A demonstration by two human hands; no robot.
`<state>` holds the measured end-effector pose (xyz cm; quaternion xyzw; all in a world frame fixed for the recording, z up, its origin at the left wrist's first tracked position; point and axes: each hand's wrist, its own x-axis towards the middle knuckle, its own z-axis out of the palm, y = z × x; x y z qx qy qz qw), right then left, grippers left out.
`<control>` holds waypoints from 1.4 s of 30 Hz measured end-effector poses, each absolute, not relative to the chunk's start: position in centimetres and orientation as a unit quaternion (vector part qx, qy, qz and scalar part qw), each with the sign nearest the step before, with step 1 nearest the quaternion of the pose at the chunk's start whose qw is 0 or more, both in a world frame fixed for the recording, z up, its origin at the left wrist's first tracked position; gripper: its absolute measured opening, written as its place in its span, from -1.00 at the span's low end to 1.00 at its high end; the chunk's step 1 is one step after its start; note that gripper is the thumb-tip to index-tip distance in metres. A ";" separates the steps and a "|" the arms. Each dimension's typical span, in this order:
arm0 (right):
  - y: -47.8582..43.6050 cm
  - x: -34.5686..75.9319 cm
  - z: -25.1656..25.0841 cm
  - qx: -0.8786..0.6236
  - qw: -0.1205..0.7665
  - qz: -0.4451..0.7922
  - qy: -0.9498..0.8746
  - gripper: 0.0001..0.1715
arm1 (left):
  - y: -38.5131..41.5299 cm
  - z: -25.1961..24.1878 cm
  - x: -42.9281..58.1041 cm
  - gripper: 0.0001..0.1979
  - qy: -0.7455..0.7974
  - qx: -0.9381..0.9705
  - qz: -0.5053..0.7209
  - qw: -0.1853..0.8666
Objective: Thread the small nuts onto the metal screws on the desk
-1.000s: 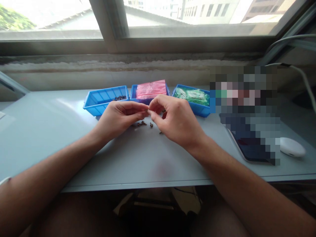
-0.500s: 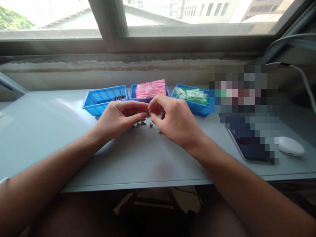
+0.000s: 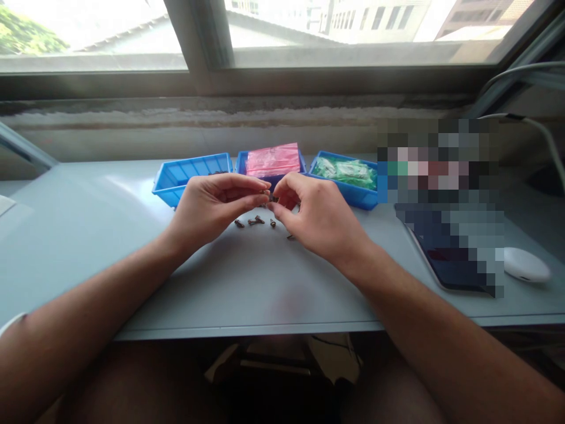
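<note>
My left hand (image 3: pixel 212 203) pinches a tiny brass-coloured screw between thumb and fingertips above the table. Close to its right, my right hand (image 3: pixel 315 215) has thumb and index finger bent toward each other at another small metal piece (image 3: pixel 274 199); its fingers partly cover it, so its exact form is unclear. Below the hands, several small bronze-coloured screws (image 3: pixel 256 221) lie loose on the grey table (image 3: pixel 247 282). One more screw (image 3: pixel 291 237) shows partly beside the right thumb's base.
Behind the hands stand three blue bins: the left bin (image 3: pixel 176 174) with dark small parts, the middle with pink plastic bags (image 3: pixel 273 160), the right with green bags (image 3: pixel 346 171). At right lie a phone (image 3: pixel 441 268) and a white oval case (image 3: pixel 526 264). A window is behind.
My fingertips, which met around a small piece, have drawn slightly apart, leaving a narrow gap. More of the screws on the table show. The whole view has shifted a little.
</note>
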<state>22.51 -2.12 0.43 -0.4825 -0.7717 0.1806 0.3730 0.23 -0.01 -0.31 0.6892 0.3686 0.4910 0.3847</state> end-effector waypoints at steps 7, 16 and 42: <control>-2.3 22.4 0.5 -0.507 0.325 0.191 -0.775 -0.91 | 0.2 -0.6 0.0 -0.65 0.343 0.688 0.528 0.360; -2.7 22.4 0.2 -0.463 0.228 0.130 -0.846 -0.86 | 1.4 0.4 -2.0 -0.86 0.422 0.720 0.526 0.162; -2.4 22.2 -0.1 -0.370 0.435 0.158 -0.806 -0.62 | 0.0 -0.7 0.1 -0.77 0.397 0.724 0.453 0.337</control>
